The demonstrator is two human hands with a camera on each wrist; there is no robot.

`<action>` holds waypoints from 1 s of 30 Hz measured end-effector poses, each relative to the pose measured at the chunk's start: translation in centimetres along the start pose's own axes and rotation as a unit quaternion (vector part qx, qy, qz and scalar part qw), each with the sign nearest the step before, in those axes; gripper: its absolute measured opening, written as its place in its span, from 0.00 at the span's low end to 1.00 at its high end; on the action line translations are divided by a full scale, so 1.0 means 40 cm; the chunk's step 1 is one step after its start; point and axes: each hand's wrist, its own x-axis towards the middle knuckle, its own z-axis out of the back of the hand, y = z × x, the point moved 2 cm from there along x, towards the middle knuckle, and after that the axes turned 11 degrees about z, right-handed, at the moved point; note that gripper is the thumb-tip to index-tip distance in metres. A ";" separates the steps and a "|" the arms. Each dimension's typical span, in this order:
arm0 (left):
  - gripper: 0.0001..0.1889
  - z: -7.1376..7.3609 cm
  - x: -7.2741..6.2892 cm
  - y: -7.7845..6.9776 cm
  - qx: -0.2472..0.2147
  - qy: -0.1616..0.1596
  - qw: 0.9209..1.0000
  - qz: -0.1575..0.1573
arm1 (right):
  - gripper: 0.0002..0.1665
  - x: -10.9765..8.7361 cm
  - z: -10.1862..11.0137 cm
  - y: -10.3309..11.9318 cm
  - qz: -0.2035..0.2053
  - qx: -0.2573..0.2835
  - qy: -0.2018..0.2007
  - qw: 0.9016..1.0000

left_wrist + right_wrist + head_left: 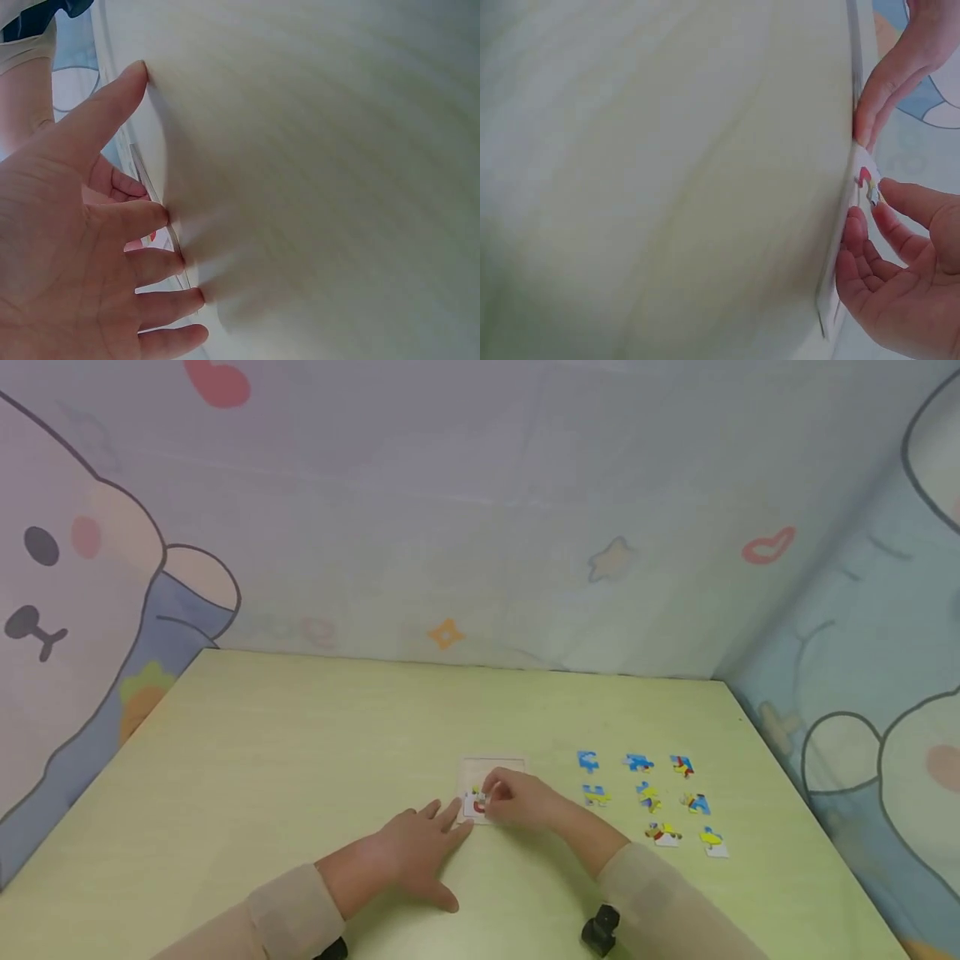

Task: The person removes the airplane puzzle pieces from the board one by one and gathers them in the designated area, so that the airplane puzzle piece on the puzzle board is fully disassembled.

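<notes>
A small pale puzzle tray (pixel 489 766) lies flat at the middle of the table, with a picture piece (pixel 469 804) in its lower left corner. My right hand (pixel 517 797) is over the tray, and its thumb and forefinger pinch a small puzzle piece (pixel 874 194) right beside that corner. The other fingers of this hand curl loosely near the tray's edge. Spread out with straight fingers, my left hand (pixel 416 856) has its fingertips at the tray's left and near edge; the left wrist view shows the fingers (pixel 161 266) touching down along that edge.
To the right of the tray, several loose puzzle pieces (pixel 639 763) in blue, yellow and red lie spaced out in rough rows. The pale wooden table (pixel 262 777) ends at a cartoon-printed cloth (pixel 480 527) behind and on both sides.
</notes>
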 end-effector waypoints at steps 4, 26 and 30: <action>0.51 -0.005 0.006 0.001 -0.003 -0.006 1.000 -0.007 | 0.04 0.013 0.012 0.000 -0.014 -0.018 -0.021 1.000; 0.52 -0.022 -0.005 -0.004 -0.005 0.008 1.000 0.004 | 0.03 0.012 -0.010 -0.034 -0.011 0.052 -0.066 0.996; 0.52 -0.022 -0.006 -0.006 -0.001 0.012 1.000 0.004 | 0.04 -0.011 0.005 -0.059 -0.028 0.077 -0.079 0.993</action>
